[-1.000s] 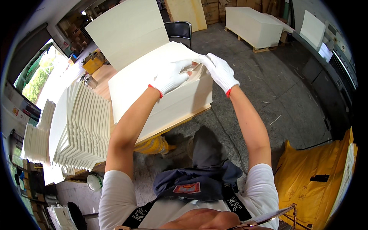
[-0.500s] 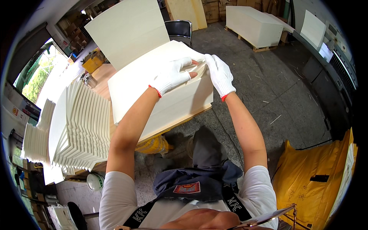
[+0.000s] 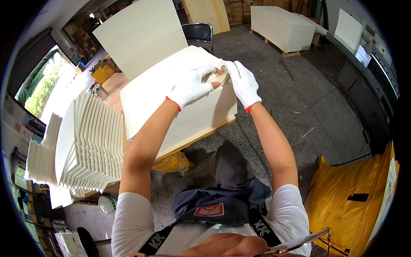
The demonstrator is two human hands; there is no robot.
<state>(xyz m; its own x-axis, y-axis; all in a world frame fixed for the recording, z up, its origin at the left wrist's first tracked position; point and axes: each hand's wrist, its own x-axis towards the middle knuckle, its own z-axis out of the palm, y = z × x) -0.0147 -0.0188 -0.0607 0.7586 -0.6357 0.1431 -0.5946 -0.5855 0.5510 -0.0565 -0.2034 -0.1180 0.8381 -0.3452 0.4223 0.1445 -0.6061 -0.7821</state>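
Note:
A tall stack of large cream-white paper sheets [image 3: 150, 92] rests on a wooden table in front of me. My left hand [image 3: 190, 88], in a white knitted glove with a red cuff, lies on the top sheet. Its thumb and forefinger tips are bare and spread apart, on either side of a curled sheet corner [image 3: 220, 78]. At the right edge of the stack, my right hand [image 3: 244, 85], gloved the same way, grips the bent-up sheets with its fingers together. Its fingertips are partly hidden behind the paper.
Fanned, folded sheets [image 3: 92, 145] are piled left of the stack; a large board-like pile [image 3: 141, 36] rises behind it. A black chair [image 3: 199, 33] stands beyond. At right are a dark machine [image 3: 364, 73] and a yellow cover [image 3: 342, 201]. A white bucket [image 3: 107, 204] sits below the table.
The sheet corner between my hands is curled up and back more than before. My right hand has shifted slightly left with it; my left hand stays nearly in place.

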